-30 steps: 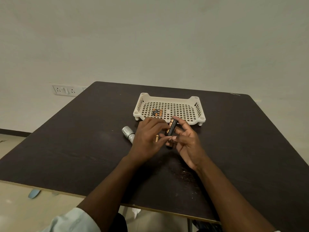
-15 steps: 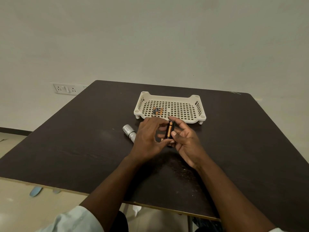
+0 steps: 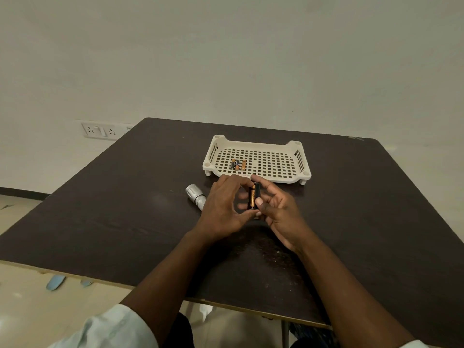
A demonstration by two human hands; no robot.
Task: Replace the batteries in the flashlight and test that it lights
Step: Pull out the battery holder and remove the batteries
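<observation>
Here, mid-frame, both hands pinch the battery holder (image 3: 254, 197): right hand (image 3: 278, 212) fingers grasp its ends, left hand (image 3: 223, 209) fingers close on its side.

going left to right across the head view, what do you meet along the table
wall socket → flashlight → left hand → battery holder → right hand. The white tray spans several of these, so it is left out.
</observation>
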